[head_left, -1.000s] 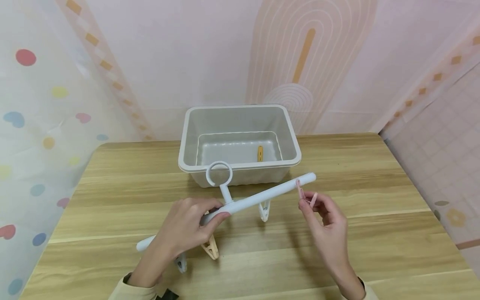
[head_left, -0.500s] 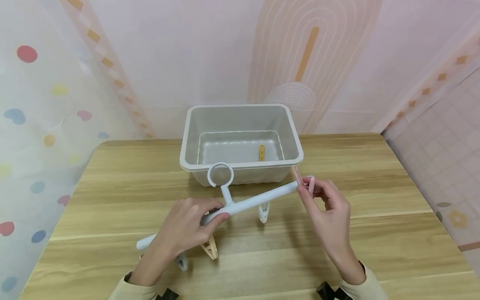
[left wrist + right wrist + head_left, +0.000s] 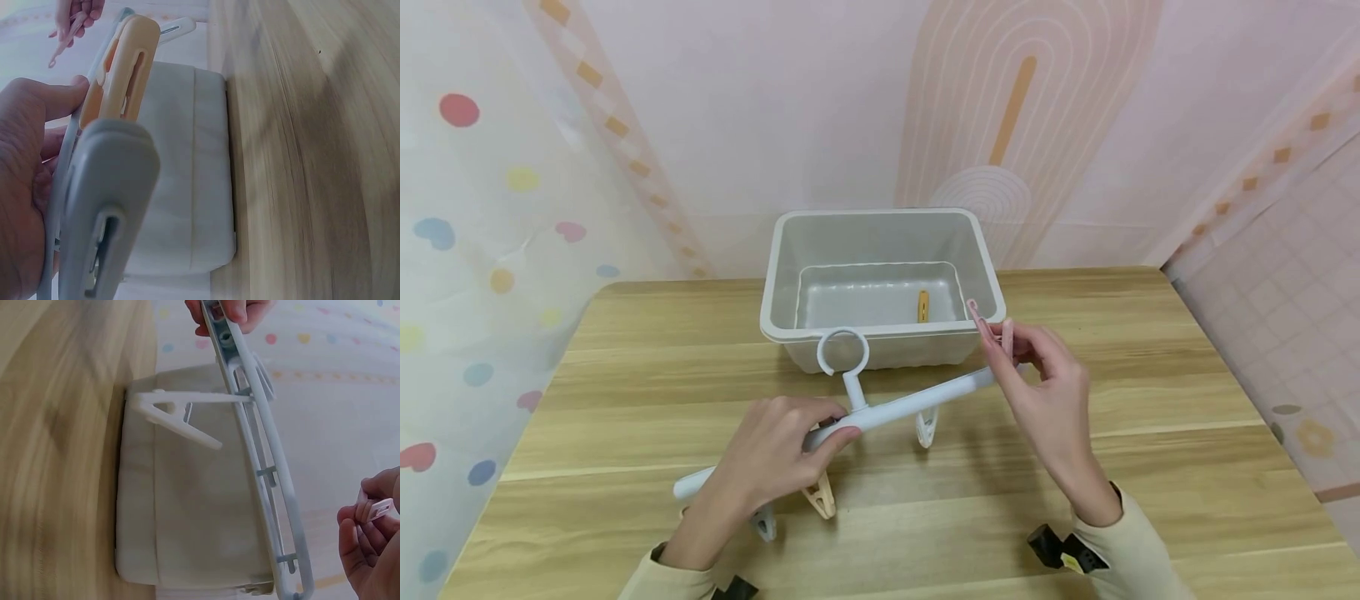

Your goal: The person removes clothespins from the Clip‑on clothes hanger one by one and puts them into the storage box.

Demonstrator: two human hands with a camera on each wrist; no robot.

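Note:
My left hand (image 3: 775, 450) grips the middle of a pale blue-white clothes hanger (image 3: 917, 402), just left of its ring hook. The bar slants up to the right above the table. A grey clip (image 3: 112, 187), an orange clip (image 3: 128, 69) and a white clip (image 3: 178, 403) hang from its underside. In my right hand (image 3: 1048, 392) a pink clip (image 3: 979, 318) is pinched between thumb and fingers. It is apart from the hanger in the right wrist view, and in the head view it overlaps the bin's near right corner, beyond the bar.
A light grey plastic bin (image 3: 880, 333) stands behind the hanger, against the patterned wall cloth. One yellow-orange clip (image 3: 923, 307) lies on the bin's floor. Everything is on or over a wood-grain table (image 3: 1150, 417).
My right hand has carried the pink clip up and slightly left, from the hanger's right end toward the bin's corner. The left hand and hanger have hardly moved.

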